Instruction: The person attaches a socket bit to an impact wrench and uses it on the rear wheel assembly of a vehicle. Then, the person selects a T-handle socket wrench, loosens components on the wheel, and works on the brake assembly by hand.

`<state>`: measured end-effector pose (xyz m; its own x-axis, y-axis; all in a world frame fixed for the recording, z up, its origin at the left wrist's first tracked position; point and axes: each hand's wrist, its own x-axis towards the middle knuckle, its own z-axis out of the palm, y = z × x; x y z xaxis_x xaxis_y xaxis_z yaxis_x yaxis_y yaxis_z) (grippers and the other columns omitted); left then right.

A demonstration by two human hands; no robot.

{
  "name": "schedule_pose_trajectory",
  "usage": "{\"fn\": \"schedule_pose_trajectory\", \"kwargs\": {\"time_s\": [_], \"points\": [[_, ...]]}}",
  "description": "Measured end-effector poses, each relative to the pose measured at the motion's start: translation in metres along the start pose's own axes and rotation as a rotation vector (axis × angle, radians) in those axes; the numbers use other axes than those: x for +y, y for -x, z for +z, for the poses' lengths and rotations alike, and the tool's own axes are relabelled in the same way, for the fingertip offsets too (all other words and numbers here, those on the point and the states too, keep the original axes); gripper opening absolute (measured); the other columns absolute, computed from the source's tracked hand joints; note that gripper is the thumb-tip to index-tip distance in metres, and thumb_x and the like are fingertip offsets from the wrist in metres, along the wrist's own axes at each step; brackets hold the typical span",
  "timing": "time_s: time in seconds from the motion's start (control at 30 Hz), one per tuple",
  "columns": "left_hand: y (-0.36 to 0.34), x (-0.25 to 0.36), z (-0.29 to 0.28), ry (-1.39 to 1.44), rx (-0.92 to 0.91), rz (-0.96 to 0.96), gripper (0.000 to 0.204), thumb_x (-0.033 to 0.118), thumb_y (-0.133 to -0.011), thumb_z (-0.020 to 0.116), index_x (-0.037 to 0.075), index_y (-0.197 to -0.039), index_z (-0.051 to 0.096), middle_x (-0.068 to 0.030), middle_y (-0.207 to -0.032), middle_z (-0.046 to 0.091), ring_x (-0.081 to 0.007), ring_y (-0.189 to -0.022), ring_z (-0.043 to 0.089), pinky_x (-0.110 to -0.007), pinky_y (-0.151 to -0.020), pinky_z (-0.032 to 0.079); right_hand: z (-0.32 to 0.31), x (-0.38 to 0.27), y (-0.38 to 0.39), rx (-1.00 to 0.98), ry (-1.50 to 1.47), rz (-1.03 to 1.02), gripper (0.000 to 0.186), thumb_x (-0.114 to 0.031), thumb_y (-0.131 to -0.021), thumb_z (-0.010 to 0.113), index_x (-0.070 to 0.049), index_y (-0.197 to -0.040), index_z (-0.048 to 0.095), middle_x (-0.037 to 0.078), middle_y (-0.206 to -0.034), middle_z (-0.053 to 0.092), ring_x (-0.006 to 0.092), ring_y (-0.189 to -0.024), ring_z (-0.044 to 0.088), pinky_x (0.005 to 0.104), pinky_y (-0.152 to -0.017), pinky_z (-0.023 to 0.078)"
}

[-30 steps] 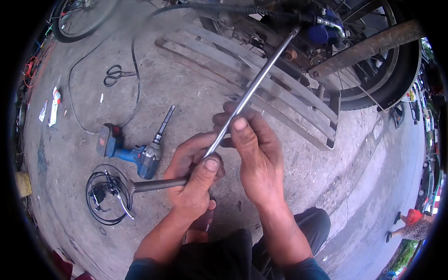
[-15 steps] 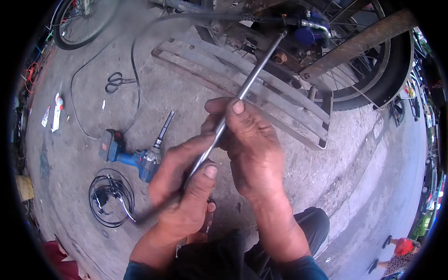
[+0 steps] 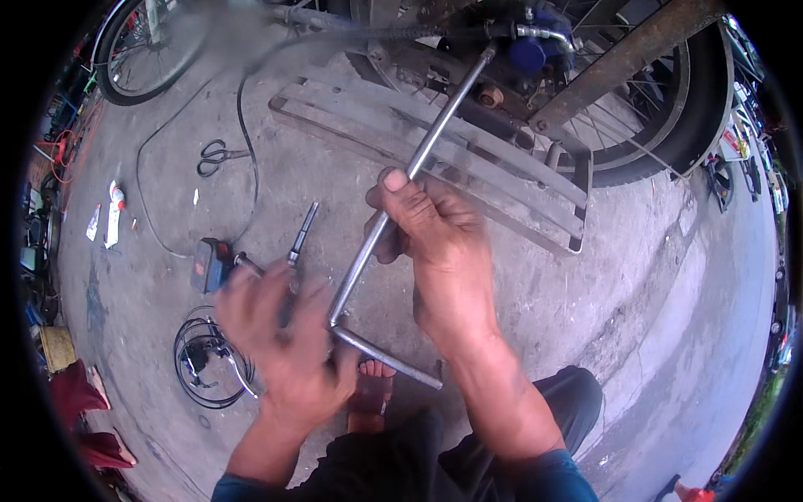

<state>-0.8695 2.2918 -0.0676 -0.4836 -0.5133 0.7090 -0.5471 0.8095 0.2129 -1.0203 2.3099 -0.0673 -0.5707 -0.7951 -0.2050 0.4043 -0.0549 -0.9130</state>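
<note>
A long steel L-shaped wrench [image 3: 358, 261] slants away from me, its short arm bent to the right at the near end. Around the middle of the long arm, my right hand [image 3: 443, 243] is closed, thumb along the top. My left hand [image 3: 284, 343] is blurred, its fingers apart and off the wrench, over a cordless driver on the ground. That hand hides most of the driver; its blue and black battery [image 3: 212, 264] and long socket bit [image 3: 305, 227] still show. A short dark piece by the left fingertips is too smeared to name.
A slatted metal rack [image 3: 468, 167] lies ahead, beside a spoked wheel [image 3: 711, 109] and rusty frame. Scissors [image 3: 219, 157], a coiled black cable with a lever [image 3: 216, 356] and a white tube [image 3: 114, 213] lie left. A person's dark red clothing [image 3: 79, 402] shows at lower left.
My left hand has let go of the wrench's near end and moved left. The wrench's short arm has swung from the left round to the right. My right hand still grips it.
</note>
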Motion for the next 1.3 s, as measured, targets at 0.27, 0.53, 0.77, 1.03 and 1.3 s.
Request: {"fn": "schedule_pose_trajectory", "kwargs": {"time_s": [0.27,0.53,0.77,1.03,1.3], "points": [[-0.021,0.011,0.004,1.124,-0.378,-0.801,0.04,0.026,-0.084,0.06,-0.007,-0.107,0.055,-0.0015,-0.059,0.048,-0.009,-0.046,0.043,-0.023,-0.045,0.035,-0.005,-0.023,0.006,-0.117,0.128,-0.025,0.029,-0.029,-0.086,0.061,0.0,-0.083,0.062,0.004,-0.063,0.056,0.0089,-0.056,0.051,0.0229,-0.053,0.04],[0.113,-0.038,-0.006,0.772,-0.194,-0.631,0.038,0.019,-0.083,0.061,-0.008,-0.109,0.051,-0.0068,-0.066,0.052,-0.0144,-0.054,0.05,-0.03,-0.052,0.041,-0.113,-0.043,0.028,0.744,0.254,-0.695,0.03,-0.027,-0.09,0.053,0.001,-0.098,0.059,0.003,-0.066,0.054,0.0104,-0.057,0.049,0.0232,-0.051,0.039],[0.198,-0.081,-0.031,0.148,-0.592,-0.14,0.035,0.011,-0.074,0.062,-0.004,-0.105,0.053,-0.0158,-0.069,0.055,-0.0324,-0.059,0.054,-0.041,-0.054,0.042,-0.22,0.043,-0.026,0.922,0.356,-0.333,0.034,-0.028,-0.09,0.053,0.003,-0.103,0.057,0.008,-0.083,0.059,0.0151,-0.073,0.055,0.0277,-0.064,0.045],[0.185,-0.074,0.007,0.002,-0.918,0.163,0.047,0.012,-0.072,0.065,0.002,-0.115,0.049,-0.0179,-0.089,0.06,-0.0364,-0.084,0.058,-0.042,-0.075,0.047,-0.269,0.145,-0.037,0.911,0.779,-0.199,0.039,-0.03,-0.088,0.053,0.003,-0.107,0.055,0.023,-0.101,0.06,0.0346,-0.098,0.056,0.0392,-0.086,0.043],[-0.07,-0.029,0.035,0.135,-0.323,0.148,0.039,0.006,-0.077,0.065,-0.002,-0.114,0.054,-0.0172,-0.108,0.058,-0.0277,-0.102,0.055,-0.036,-0.089,0.042,-0.318,0.164,-0.015,1.078,1.261,-0.152,0.044,-0.035,-0.085,0.055,-0.003,-0.115,0.051,0.019,-0.113,0.052,0.0366,-0.104,0.05,0.0438,-0.087,0.04]]}}
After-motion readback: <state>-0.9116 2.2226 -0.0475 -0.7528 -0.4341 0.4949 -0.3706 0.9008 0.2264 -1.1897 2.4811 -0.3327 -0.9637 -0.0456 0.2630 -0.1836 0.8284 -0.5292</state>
